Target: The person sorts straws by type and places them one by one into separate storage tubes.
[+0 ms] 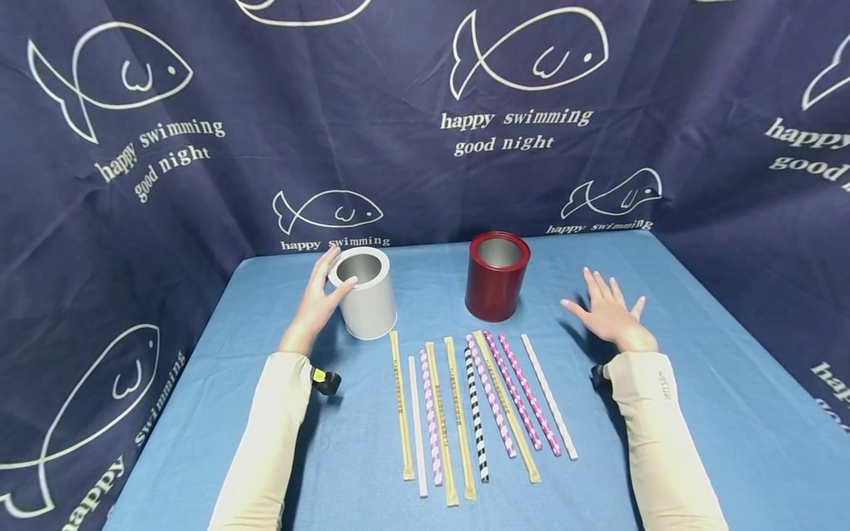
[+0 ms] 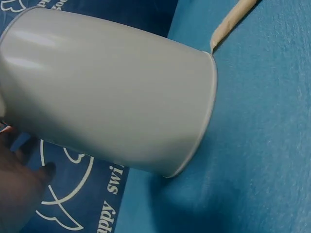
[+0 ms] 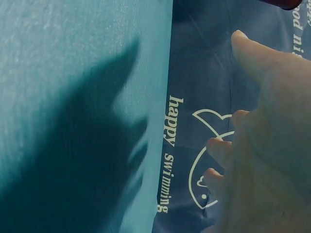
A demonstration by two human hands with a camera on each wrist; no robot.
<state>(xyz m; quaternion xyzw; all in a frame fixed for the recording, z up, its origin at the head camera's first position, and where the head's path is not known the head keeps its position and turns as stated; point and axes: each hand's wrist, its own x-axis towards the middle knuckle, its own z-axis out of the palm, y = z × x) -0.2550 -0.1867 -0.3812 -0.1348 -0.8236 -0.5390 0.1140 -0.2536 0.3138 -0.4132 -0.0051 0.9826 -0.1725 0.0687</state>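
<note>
White, probably light but slick tin (image 1: pixel 370 310) is best gripped around mid-wall, left hand (image 1: pixel 317 301) and right hand (image 1: pixel 607 313) being unclenched.

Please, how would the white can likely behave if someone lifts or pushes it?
The white can is probably light for its size, since its open top shows a hollow inside. Its smooth, shiny wall may feel somewhat slippery. Being taller than wide, it could tip if pushed near the rim.
</note>
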